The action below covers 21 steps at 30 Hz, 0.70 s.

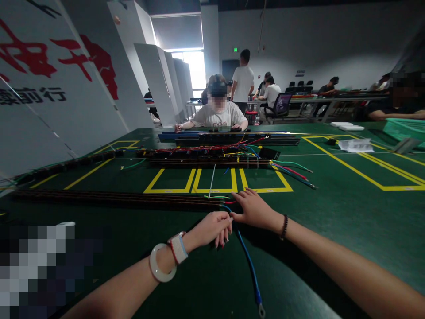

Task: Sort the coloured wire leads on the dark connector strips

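My left hand (214, 227), with a pale bangle and a watch at the wrist, is closed at the blue cable (247, 252). The cable runs forward to a metal ring lug (261, 310). Beside it, my right hand (257, 208) reaches over the wire ends, thumb and fingers apart, and wears a dark beaded bracelet. Near its fingertips lie a short red wire (229, 202) and a green wire (217, 197). These wires come from the right end of a long dark wire harness (116, 199) on the table. My right hand hides part of the red wire.
A second harness (206, 162) with coloured ends and dark-blue rails (186, 136) lie farther back on the green table (332, 248). Across the table sits a person (217, 113). At right are a plastic-wrapped packet (355, 145) and a green basket (405, 128). A white cable tie (211, 181) sticks up.
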Each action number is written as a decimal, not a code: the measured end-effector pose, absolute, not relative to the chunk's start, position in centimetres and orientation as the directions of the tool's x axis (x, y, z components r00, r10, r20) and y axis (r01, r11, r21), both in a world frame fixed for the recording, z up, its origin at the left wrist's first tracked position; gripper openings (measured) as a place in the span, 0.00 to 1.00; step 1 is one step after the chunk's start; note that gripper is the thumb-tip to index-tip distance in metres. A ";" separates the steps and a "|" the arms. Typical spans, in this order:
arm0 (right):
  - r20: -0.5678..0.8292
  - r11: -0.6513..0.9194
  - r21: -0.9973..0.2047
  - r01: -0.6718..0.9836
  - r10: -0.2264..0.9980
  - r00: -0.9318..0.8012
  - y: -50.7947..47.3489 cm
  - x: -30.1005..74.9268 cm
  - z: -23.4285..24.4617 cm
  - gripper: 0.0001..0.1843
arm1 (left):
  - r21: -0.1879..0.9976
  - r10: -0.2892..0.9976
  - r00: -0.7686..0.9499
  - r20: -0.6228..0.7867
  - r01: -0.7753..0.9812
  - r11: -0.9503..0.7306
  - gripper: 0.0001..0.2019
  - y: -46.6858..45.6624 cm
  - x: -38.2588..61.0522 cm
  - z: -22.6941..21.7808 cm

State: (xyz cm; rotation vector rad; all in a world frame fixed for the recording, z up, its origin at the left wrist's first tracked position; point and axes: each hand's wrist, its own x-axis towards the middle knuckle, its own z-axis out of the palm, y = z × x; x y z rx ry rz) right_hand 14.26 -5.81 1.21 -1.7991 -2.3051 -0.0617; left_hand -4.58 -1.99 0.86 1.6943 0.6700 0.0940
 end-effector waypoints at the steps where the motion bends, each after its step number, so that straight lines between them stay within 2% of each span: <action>1: 0.194 0.257 -0.109 0.960 0.953 -0.233 -5.8 14.3 1.3 0.34 | 0.926 0.474 0.830 -0.293 0.370 -0.076 0.18 -2.0 -4.6 0.8; 5: 0.175 0.264 -0.163 0.951 0.956 -0.235 -5.8 14.4 1.8 0.29 | 0.943 0.463 0.836 -0.295 0.334 -0.001 0.19 -1.9 -4.3 0.6; 10: 0.146 0.234 -0.153 0.960 0.966 -0.212 -6.2 13.8 2.1 0.19 | 0.944 0.485 0.812 -0.324 0.243 0.223 0.18 -2.5 -3.9 0.9; 12: 0.148 0.215 -0.111 0.970 0.969 -0.198 -6.4 13.3 2.2 0.15 | 0.935 0.490 0.812 -0.318 0.183 0.303 0.17 -3.0 -3.7 1.2; 16: 0.141 0.223 0.043 0.974 0.964 -0.227 -6.8 12.5 2.5 0.09 | 0.889 0.530 0.792 -0.304 0.036 0.456 0.12 -4.0 -2.9 1.6; 21: 0.114 0.232 0.157 0.960 0.961 -0.251 -7.2 11.7 2.2 0.11 | 0.784 0.601 0.732 -0.322 -0.150 0.602 0.10 -4.4 -1.6 1.0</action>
